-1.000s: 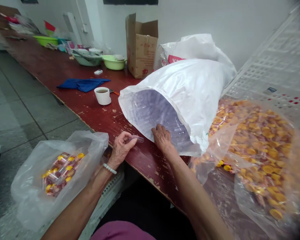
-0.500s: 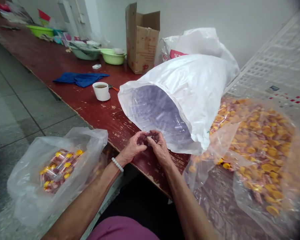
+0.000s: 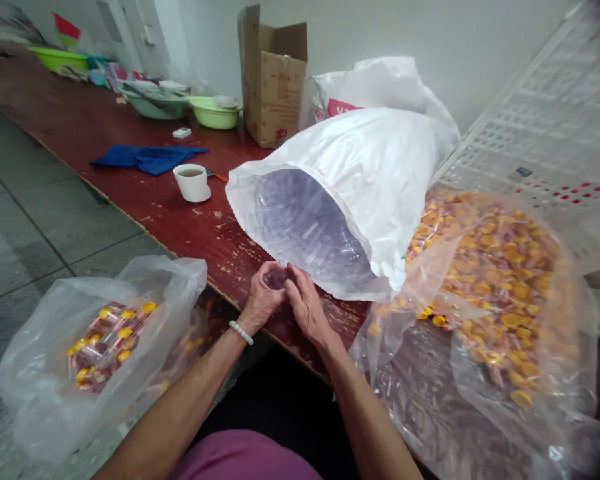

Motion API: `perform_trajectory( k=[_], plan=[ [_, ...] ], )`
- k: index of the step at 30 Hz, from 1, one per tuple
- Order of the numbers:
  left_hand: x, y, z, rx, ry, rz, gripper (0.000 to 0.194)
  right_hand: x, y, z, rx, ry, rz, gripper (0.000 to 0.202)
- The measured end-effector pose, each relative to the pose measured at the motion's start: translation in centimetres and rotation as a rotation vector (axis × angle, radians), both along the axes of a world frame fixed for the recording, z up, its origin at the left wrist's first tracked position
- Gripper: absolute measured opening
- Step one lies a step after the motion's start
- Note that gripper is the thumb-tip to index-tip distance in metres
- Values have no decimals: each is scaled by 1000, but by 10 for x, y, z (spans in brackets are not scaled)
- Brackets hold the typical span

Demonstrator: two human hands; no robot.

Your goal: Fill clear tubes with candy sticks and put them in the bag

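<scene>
Red worktop [image 3: 195, 233]; open sack [image 3: 375, 167] faces wearer [image 3: 245, 457], likely for reach; left grip [image 3: 263, 297], right grip [image 3: 304, 303] clasp translucent plastic [image 3: 276, 278]

Taking the middle of the view as the clock's centre, a white mug [image 3: 194, 187] of brown liquid stands at ten on the chipped dark-red table [image 3: 170, 217], an orange cord [image 3: 221, 178] just behind it. A blue cloth [image 3: 153, 159] lies crumpled farther out at ten. At eleven sits a pale-green basin [image 3: 213, 116]; just short of twelve, an open cardboard carton [image 3: 281, 93] stands upright. At two, a white perforated plastic crate [image 3: 540, 127] leans, tilted. Grey floor tiles [image 3: 30, 220] show at nine.
</scene>
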State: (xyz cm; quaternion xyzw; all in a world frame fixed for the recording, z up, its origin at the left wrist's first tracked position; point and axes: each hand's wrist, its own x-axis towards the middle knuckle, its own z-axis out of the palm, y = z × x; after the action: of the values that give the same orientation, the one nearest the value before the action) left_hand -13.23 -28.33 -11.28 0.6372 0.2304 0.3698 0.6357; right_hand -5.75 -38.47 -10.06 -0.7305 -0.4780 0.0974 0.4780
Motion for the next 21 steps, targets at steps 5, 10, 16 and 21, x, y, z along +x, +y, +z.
perform_trajectory(
  k=[5,10,16,21],
  plan=[
    [-5,8,1,-76,-49,48,42,22,-12,-1,38,-104,-352,28],
    [-9,18,6,44,96,129,42,15,3,7,-154,-331,-157,42],
    [-15,29,0,257,225,129,33,-23,17,1,-418,-509,-124,35],
    [-19,33,-2,126,212,49,35,-30,8,-4,-435,-462,-111,48]
  ],
)
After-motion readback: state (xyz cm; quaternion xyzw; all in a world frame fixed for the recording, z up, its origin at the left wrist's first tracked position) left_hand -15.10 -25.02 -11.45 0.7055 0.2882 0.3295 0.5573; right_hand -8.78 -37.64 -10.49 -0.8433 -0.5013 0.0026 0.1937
